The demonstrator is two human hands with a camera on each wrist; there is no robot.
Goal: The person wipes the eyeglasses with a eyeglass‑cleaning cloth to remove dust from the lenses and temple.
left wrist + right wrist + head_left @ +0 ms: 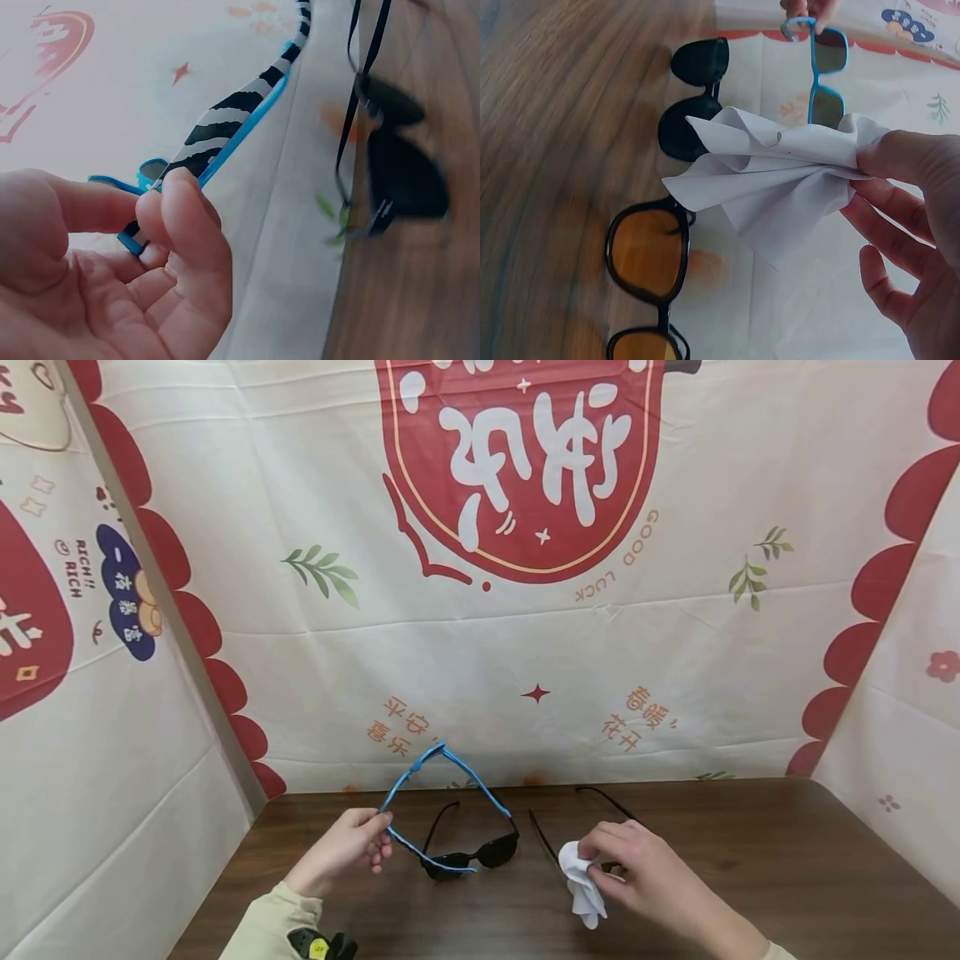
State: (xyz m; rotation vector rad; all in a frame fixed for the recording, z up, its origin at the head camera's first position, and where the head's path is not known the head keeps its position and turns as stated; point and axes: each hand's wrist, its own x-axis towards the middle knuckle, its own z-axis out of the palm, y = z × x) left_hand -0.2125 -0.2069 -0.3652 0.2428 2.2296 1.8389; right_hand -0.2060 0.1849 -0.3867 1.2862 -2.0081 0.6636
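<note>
My left hand point(347, 850) pinches blue-framed sunglasses point(829, 51) between thumb and fingers at one temple, holding them above the table. In the left wrist view the temple's inner side shows black and white stripes point(214, 139). A white cleaning cloth point(583, 887) hangs in folds from my right hand point(637, 870), pinched between thumb and fingers. Black sunglasses point(497, 851) rest on the table between the hands, partly behind the blue pair. Black-framed glasses with amber lenses point(646, 251) lie under the right hand, which hides most of them in the head view.
The dark wooden table point(750, 852) reaches back to a white printed cloth wall point(450, 668). Similar printed cloth hangs at the left side point(135, 777) and the right side point(900, 727). A dark wrist device point(322, 943) sits over the left sleeve.
</note>
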